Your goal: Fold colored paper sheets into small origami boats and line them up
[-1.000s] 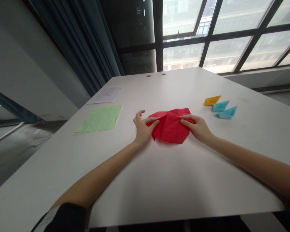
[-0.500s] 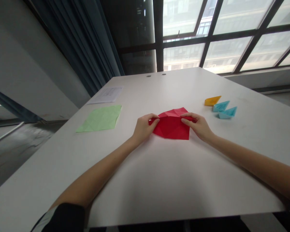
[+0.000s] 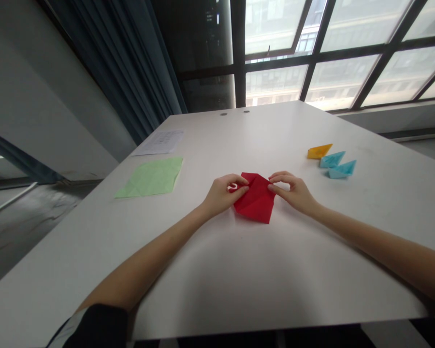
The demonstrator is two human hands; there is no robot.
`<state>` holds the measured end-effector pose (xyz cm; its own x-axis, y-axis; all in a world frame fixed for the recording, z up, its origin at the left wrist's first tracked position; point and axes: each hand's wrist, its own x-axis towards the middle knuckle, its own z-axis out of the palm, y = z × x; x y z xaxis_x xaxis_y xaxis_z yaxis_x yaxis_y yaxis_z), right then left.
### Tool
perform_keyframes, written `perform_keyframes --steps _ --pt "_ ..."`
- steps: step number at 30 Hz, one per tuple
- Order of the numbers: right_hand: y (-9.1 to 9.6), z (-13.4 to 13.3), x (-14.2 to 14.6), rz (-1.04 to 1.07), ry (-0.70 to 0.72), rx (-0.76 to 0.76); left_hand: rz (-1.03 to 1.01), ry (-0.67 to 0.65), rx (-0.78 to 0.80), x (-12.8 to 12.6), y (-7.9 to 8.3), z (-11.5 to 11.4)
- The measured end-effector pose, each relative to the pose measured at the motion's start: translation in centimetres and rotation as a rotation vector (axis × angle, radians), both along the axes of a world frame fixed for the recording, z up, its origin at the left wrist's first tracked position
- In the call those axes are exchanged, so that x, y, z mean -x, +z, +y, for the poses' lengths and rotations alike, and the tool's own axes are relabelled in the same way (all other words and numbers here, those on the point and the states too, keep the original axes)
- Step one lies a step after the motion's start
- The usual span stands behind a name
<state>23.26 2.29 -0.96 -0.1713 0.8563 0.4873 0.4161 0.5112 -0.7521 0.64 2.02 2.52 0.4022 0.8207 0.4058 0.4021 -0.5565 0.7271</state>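
A red sheet of paper [image 3: 255, 200], creased and partly folded, is held just over the white table in front of me. My left hand [image 3: 224, 192] pinches its left side between thumb and fingers. At its upper right edge, my right hand [image 3: 292, 191] grips the paper between thumb and fingertips. The near corner of the sheet points down toward me. Parts of the paper's left edge are hidden behind my left fingers.
To the left lies a creased green sheet of paper [image 3: 150, 178], with a white printed page [image 3: 159, 142] behind it. Folded paper pieces stand to the right: one orange [image 3: 319, 151] and two light blue [image 3: 332, 159]. The white table [image 3: 217, 285] extends toward the windows.
The red paper has turned and now looks narrower, its near corner pointing toward me. My hands have come closer together, the left shifting right and the right slightly left.
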Motion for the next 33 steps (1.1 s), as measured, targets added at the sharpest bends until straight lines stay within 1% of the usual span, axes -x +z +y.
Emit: perform_keyframes --steps 3,5,7,10,12,15,18,20,22,24,26,28,30,33 --pt "0.3 -0.5 0.3 0.038 0.084 0.061 0.009 -0.043 -0.08 0.0 0.6 -0.3" --pt "0.5 -0.8 0.4 0.056 0.137 0.083 0.029 -0.052 -0.091 0.0 0.9 -0.5" --pt "0.6 -1.0 0.4 0.049 0.182 0.06 0.025 -0.084 -0.061 0.0 1.1 -0.6" --pt "0.8 -1.3 0.3 0.014 0.236 0.015 -0.011 -0.169 -0.005 0.0 1.1 -0.7" --pt "0.9 -1.4 0.2 -0.008 0.275 0.004 -0.007 -0.206 -0.001 0.0 1.1 -0.8" --pt "1.2 -1.6 0.1 -0.039 0.342 -0.028 0.042 -0.226 -0.058 0.0 1.2 -0.9" --pt "1.4 -1.7 0.3 -0.072 0.384 -0.125 0.077 -0.218 -0.129 0.0 1.3 -0.9" --pt "1.4 -1.7 0.3 -0.1 0.376 -0.204 0.076 -0.182 -0.162 -0.1 1.1 -0.9" --pt "1.3 -1.7 0.3 -0.113 0.335 -0.25 0.05 -0.108 -0.184 -0.2 0.9 -0.6" --pt "1.1 -1.6 0.3 -0.102 0.277 -0.255 0.013 -0.012 -0.174 -0.2 0.5 -0.3" --pt "1.0 -1.6 0.2 -0.077 0.243 -0.239 -0.022 0.052 -0.124 -0.1 0.1 0.1" --pt "0.9 -1.6 0.2 -0.052 0.233 -0.217 -0.045 0.056 -0.043 0.0 -0.3 0.4" --pt "0.9 -1.7 0.2 -0.05 0.211 -0.191 -0.067 0.028 0.037 0.0 -0.7 0.5" --pt "0.7 -1.6 0.1 -0.05 0.136 -0.153 -0.133 0.017 0.105 -0.1 -1.3 0.6"
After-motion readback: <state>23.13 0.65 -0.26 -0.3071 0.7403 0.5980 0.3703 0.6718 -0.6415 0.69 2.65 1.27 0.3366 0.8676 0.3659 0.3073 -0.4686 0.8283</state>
